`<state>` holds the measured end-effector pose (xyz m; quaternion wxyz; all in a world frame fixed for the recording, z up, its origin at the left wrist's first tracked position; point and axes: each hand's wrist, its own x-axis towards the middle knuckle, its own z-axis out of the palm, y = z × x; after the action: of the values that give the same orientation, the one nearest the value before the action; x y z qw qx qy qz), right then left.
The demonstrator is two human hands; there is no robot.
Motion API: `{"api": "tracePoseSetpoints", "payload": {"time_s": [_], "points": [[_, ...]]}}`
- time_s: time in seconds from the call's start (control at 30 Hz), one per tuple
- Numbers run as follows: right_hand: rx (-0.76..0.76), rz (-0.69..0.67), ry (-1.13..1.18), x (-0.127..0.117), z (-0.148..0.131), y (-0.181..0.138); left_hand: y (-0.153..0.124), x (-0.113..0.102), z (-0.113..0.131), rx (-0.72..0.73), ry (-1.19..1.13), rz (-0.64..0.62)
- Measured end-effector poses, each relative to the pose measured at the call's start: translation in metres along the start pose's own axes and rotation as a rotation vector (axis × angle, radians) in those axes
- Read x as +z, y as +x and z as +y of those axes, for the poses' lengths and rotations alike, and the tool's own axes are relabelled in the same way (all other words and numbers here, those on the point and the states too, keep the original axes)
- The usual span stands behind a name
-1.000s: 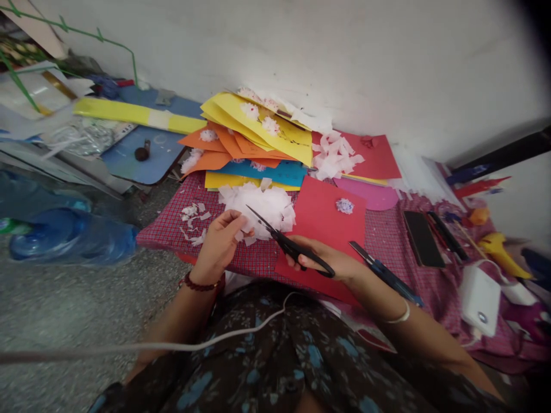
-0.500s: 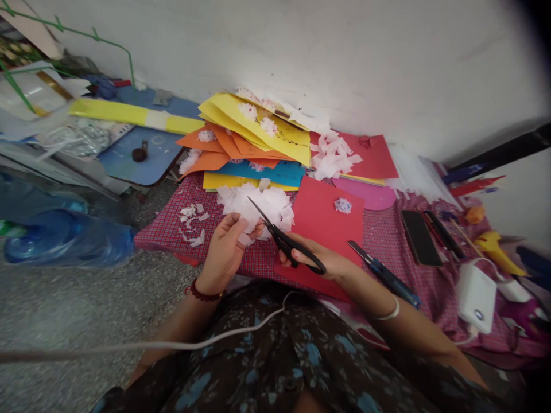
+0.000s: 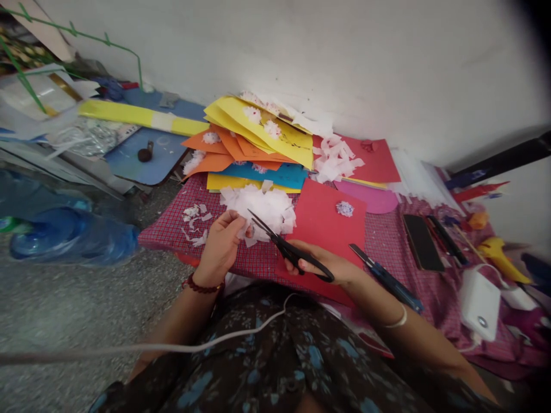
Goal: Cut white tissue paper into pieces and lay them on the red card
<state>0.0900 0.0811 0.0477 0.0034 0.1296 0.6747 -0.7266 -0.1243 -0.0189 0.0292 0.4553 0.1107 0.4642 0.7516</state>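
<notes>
My left hand (image 3: 221, 248) pinches a small folded piece of white tissue paper (image 3: 248, 232) at the front of a pile of white tissue pieces (image 3: 262, 206). My right hand (image 3: 329, 267) is closed round the handles of black scissors (image 3: 287, 248), whose blades point up-left and meet the pinched paper. Both hands hover over a low table with a red checked cloth (image 3: 172, 226). A red paper sheet (image 3: 322, 221) lies under my right hand.
Stacked yellow, orange and blue sheets (image 3: 258, 143) sit at the back by the white wall. A blue utility knife (image 3: 385, 276), a black phone (image 3: 422, 241), a white power bank (image 3: 478, 303) and a yellow glue gun (image 3: 499, 252) lie right. A water bottle (image 3: 73, 235) lies on the floor left.
The scissors and my right hand shifted slightly, blades staying at the pinched paper. My left hand stayed roughly where it was, turning the paper a little.
</notes>
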Motion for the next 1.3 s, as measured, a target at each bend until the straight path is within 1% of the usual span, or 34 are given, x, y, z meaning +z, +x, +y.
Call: {"api": "tracePoseSetpoints", "payload": {"time_s": [0.07,0.17,0.23,0.33,0.57,0.77,0.93,1.0,1.1,1.17,1.23,1.3], "points": [[-0.015,0.000,0.004,0.000,0.001,-0.001,0.001,0.000,0.001,0.003,-0.005,0.009],[-0.024,0.011,0.009,-0.002,0.003,-0.002,0.004,0.000,0.002,0.028,-0.020,0.079],[-0.019,0.005,0.000,-0.002,0.003,-0.003,0.006,-0.001,0.002,0.045,-0.021,0.099],[-0.001,-0.002,-0.018,-0.003,0.002,-0.002,0.007,0.001,0.000,0.047,0.004,0.075],[0.011,0.052,-0.018,-0.002,0.004,0.003,0.006,0.007,-0.004,0.012,0.032,0.027],[0.085,0.120,0.037,-0.003,0.010,0.005,0.012,0.010,0.000,0.021,0.055,0.018],[0.160,0.151,0.030,-0.004,0.009,0.004,0.017,0.010,0.004,-0.038,-0.002,-0.018],[0.145,0.144,0.034,-0.005,0.008,0.004,0.017,0.009,0.005,-0.065,-0.043,-0.043],[0.081,0.103,0.017,-0.007,0.007,0.005,0.015,0.004,0.008,-0.116,-0.074,-0.146],[0.038,0.078,0.001,-0.008,0.006,0.005,0.012,0.001,0.010,-0.124,-0.048,-0.189],[-0.002,0.072,0.006,-0.009,0.005,0.004,0.011,0.000,0.011,-0.106,-0.016,-0.181],[-0.029,0.071,0.023,-0.011,0.004,0.000,0.012,0.001,0.012,-0.089,-0.029,-0.132]]}}
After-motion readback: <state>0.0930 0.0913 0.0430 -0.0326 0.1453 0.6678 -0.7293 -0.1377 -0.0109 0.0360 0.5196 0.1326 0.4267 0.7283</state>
